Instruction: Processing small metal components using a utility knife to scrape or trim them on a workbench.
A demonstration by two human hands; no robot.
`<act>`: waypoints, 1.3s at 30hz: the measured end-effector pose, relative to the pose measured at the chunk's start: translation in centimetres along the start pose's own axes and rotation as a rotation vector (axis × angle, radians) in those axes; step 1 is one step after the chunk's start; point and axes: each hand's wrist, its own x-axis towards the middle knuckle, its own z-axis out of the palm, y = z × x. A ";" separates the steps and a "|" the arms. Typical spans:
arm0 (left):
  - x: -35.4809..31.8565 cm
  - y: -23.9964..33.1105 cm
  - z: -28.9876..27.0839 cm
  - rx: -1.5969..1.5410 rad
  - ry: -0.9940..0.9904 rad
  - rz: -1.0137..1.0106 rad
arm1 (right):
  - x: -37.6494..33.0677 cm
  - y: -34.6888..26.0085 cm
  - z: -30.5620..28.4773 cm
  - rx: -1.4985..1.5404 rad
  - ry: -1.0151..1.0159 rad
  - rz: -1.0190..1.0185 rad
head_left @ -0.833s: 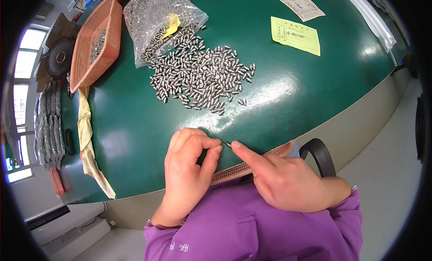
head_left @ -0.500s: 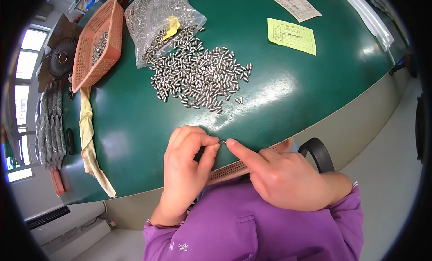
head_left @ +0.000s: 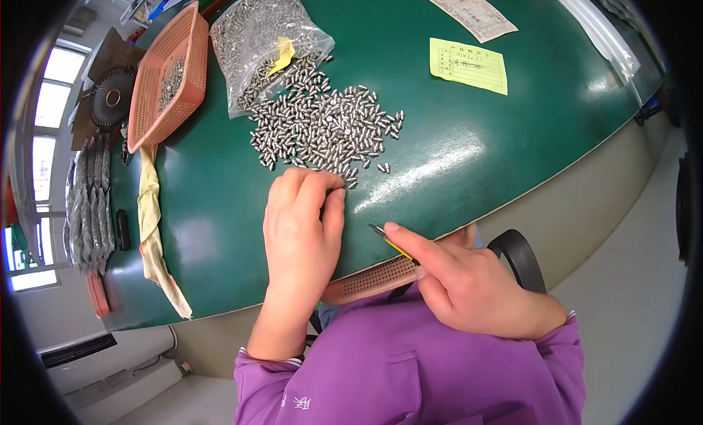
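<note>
Resting on the green table [head_left: 469,146], the left hand [head_left: 302,231] curls its fingers at the metal pins [head_left: 322,128]; the right hand [head_left: 461,278] pinches what looks like tweezers [head_left: 392,243].

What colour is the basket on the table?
Orange-pink, seen in the head view: the basket.

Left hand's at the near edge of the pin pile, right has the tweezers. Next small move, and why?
Probably close the left hand fingertips on a pin at the near edge of the pile of small metal pins: they already rest there, curled. The right hand holds the tweezers apart from the pile, over the perforated tray at the table edge.
</note>
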 end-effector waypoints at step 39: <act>-2.1 0.9 -3.0 -0.288 -0.350 0.049 | 0.7 0.6 0.6 0.026 0.050 -0.120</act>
